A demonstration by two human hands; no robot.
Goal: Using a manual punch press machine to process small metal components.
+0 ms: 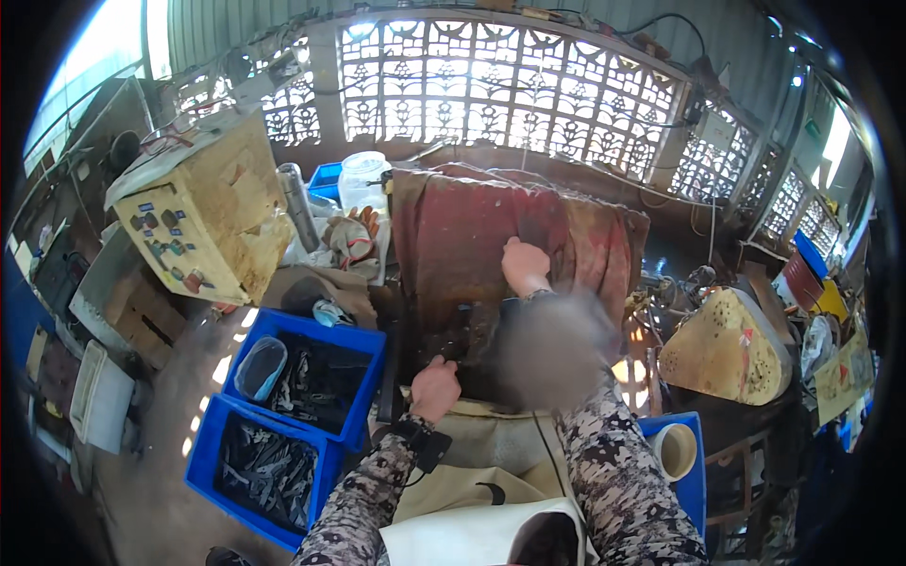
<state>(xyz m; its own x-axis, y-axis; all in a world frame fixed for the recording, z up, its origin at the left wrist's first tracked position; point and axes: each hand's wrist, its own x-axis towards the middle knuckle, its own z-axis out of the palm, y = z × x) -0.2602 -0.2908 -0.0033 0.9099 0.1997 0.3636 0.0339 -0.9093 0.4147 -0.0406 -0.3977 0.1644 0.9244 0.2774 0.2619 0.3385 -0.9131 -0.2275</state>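
Note:
My right hand is curled into a fist in front of a dirty red cloth draped over a bulky form. What those fingers hold, if anything, is hidden. Lower and to the left, my left hand is closed at the edge of a dark, shadowed work area below the cloth. Whatever is in it is too small or hidden to name. A round grey blur covers the spot beside my right wrist. Over my lap lie beige and white cloths.
Two blue crates of dark metal strips stand at left, one also holding a clear container. A yellowed control box rises behind them. At right are a blue bin with a cream tube and a yellowish triangular block.

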